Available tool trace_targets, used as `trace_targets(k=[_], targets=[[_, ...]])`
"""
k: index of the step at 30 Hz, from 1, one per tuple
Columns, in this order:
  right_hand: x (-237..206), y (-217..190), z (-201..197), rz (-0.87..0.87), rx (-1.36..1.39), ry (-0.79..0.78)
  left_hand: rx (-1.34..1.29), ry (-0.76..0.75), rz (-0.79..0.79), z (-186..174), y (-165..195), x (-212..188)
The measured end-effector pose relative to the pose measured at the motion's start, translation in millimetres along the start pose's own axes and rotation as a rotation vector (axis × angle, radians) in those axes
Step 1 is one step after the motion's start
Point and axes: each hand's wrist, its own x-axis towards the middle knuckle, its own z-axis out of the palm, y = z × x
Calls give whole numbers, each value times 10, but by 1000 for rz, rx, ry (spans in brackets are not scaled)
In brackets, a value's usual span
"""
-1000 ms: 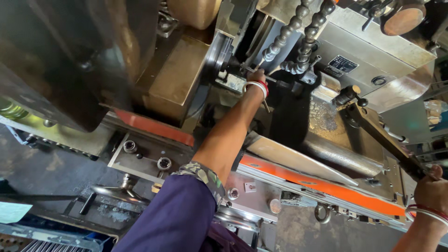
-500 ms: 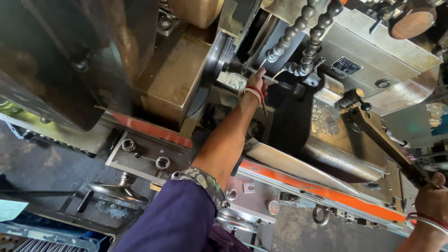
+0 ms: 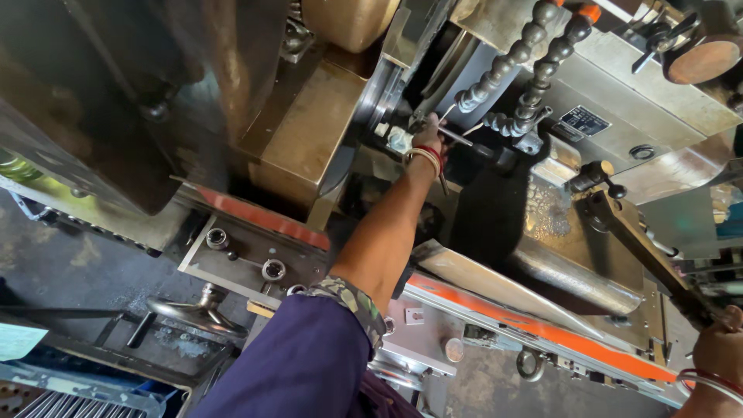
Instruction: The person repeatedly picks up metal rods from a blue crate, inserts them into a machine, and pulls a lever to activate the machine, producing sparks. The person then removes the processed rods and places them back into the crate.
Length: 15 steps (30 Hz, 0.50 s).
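hands on a machine tool: lever at the right, small part deep in the work zone

nearest, a purple sleeve (image 3: 302,364) with a patterned cuff covers the left upper arm. below it lie a grey steel handwheel (image 3: 190,311) and an orange stripe along the machine bed (image 3: 534,329).

right hand (image 3: 720,352), at the frame's lower right edge, is closed round the end of a long dark metal lever handle (image 3: 642,248) that slopes up to a pivot on the grey machine housing (image 3: 658,101). judged stiff and heavy, probably oily; the far end, where the hand sits, gives the best purchase.

farther in, the left hand (image 3: 426,143), with a red-and-white bangle at the wrist, reaches to a small pale metal piece (image 3: 398,139) beside a brass-coloured block (image 3: 302,147). fingers curl at it; whether they grip or only touch it i cannot tell. piece looks small, rigid, likely slick.

above it, two segmented black coolant hoses with orange tips (image 3: 542,62).

hidden: fingertips of the left hand, the piece's full shape, most of the right hand.
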Motion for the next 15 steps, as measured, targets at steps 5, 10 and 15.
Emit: trace_targets(k=[5,10,15], targets=[[-125,-52,-35,-36,13,43,66,289,294,-3,-11,12],[-251,-231,-183,28,26,10,-215,165,61,133,11,-95],[-114,-252,-190,29,14,1,-358,232,-256,132,49,-158]])
